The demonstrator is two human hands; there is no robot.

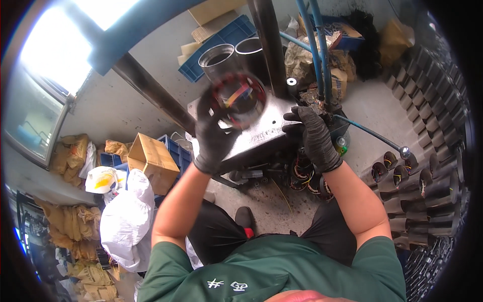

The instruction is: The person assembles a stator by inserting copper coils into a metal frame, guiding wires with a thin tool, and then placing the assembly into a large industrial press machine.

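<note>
My left hand (215,135), in a black glove, is closed on the side of a round motor stator (239,96) with a dark reddish rim and coloured wires inside it. Motion smears the stator a little. It is held up over the bright metal plate (269,130) of a press-like machine. To the right of the plate my right hand (318,138), also gloved in black, is raised with its fingers stretched toward the left. Nothing shows in it, and it stays apart from the stator. Behind the stator stand two open metal cylinders (217,60), one silver-grey and one darker.
Dark columns (269,45) rise behind the plate. A blue lever with a ball end (404,152) juts out at right. Stators (303,168) lie beneath the plate, and rows of dark cylinders (427,186) fill the right side. Cardboard box (153,161) and white sack (127,226) stand left.
</note>
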